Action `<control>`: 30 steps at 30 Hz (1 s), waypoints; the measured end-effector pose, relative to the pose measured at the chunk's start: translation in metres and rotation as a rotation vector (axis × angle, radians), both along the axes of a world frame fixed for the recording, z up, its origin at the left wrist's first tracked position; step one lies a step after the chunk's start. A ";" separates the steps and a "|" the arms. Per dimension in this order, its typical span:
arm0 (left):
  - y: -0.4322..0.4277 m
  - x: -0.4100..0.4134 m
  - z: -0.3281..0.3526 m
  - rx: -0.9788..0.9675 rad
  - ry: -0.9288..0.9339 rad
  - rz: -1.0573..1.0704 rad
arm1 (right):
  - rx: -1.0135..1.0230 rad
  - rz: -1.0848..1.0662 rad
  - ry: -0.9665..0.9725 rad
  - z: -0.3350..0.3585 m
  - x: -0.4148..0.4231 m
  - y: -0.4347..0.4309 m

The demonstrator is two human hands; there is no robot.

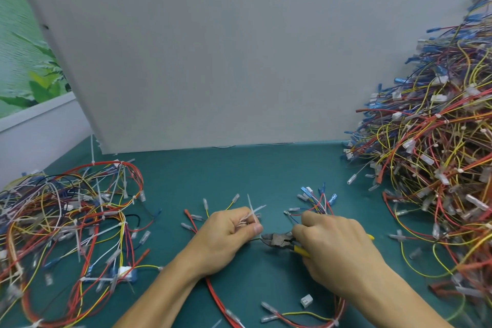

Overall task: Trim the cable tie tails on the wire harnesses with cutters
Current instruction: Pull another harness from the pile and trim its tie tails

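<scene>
Hidden and cut-off items: the yellow handles of the cutters (279, 239) lie almost wholly under the palm of the right hand (338, 245); only short yellow stretches show below the knuckles and beyond the far side of the hand. The dark head of the tool points left, and whether its jaws are parted or closed cannot be made out. The wire harness (318, 204) being worked passes beneath both hands, so its run between them is concealed. It shows again as a fan of blue and white terminals beyond the right hand and as red wires on the near side, between the forearms. The right pile (439, 141) of harnesses is cut off by the frame edge, and its near part is blurred. The left pile (69, 221) is also cut off at the frame edge.

Hands: the left hand (229, 237) is curled, thumb pressed against the fingers, pinching a small bunch of white cable tie tails (253, 212) that stick up and away from the fist. The right hand is closed round the handles of the cutters.

Position of the work: the tip of the cutters sits just beside the left thumb — at the base of the pinched tails, between the two hands. All of this lies on the green table (239, 168), in front of an upright grey panel (213, 48). A loose white connector housing (306, 301) lies near the right forearm.
</scene>
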State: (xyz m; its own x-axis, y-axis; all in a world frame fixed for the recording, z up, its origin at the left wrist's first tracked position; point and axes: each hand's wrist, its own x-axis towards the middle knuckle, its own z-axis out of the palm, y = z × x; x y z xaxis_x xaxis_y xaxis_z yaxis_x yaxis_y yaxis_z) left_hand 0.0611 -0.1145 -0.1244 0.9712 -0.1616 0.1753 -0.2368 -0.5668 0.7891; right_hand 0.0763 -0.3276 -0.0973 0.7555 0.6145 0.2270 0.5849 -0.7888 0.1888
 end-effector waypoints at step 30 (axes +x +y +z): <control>-0.001 -0.003 0.013 -0.144 -0.126 0.068 | 0.235 -0.360 0.340 0.008 0.020 -0.027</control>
State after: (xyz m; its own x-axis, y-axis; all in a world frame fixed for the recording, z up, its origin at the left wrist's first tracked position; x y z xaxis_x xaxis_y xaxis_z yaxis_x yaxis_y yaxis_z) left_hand 0.0579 -0.1159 -0.1117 0.9481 -0.0606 0.3123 -0.3033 -0.4679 0.8301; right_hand 0.0963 -0.3546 -0.0893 0.9634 0.2659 0.0333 0.2677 -0.9486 -0.1688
